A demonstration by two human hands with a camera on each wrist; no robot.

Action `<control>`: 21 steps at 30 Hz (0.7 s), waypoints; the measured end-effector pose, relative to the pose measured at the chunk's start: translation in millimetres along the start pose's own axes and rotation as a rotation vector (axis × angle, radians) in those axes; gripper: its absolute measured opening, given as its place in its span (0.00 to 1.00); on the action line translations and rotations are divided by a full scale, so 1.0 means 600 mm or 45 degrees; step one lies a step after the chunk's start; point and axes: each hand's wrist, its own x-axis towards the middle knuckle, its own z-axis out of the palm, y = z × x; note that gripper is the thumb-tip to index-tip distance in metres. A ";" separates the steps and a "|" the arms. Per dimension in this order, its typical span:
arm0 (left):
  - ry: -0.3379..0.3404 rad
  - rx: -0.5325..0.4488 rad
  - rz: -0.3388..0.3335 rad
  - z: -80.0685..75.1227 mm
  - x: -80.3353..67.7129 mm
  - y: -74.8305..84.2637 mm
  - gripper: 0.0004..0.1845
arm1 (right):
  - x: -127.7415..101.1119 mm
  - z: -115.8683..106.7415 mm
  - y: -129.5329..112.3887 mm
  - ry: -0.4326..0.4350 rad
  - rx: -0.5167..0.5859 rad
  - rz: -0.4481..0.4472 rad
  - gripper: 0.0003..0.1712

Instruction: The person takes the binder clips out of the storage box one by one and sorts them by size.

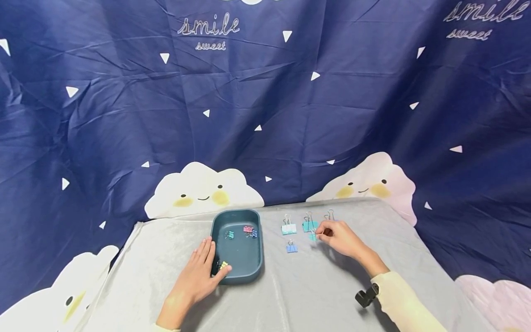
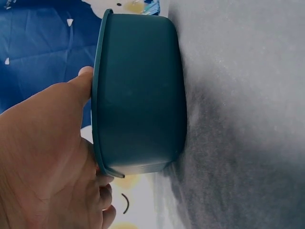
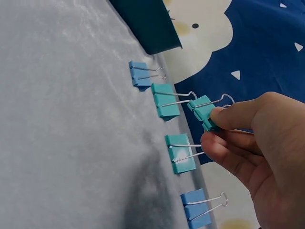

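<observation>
My right hand [image 1: 339, 236] pinches a small teal binder clip [image 3: 204, 112] between thumb and fingertips, its wire handles pointing away. Around it, a small blue binder clip [image 1: 292, 248] stands nearest the front. Behind are a glare-whitened teal binder clip [image 1: 288, 228], a second teal binder clip [image 1: 308, 225] and a blue binder clip [image 3: 196, 209], the last mostly hidden by the right hand in the head view. My left hand [image 1: 197, 272] rests along the left side of a dark teal bin [image 1: 240, 279], fingers straight, thumb over its near rim.
Inside the bin lie a teal clip [image 1: 229, 235], a pink clip [image 1: 248, 228], a dark blue clip [image 1: 253, 234] and a yellow clip [image 1: 224, 265]. Grey cloth [image 1: 286, 295] covers the table. A navy curtain [image 1: 265, 92] with clouds hangs behind its far edge.
</observation>
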 end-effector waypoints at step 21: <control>0.002 0.002 0.004 0.002 0.001 0.000 0.53 | -0.019 0.046 0.055 -0.035 0.101 0.009 0.03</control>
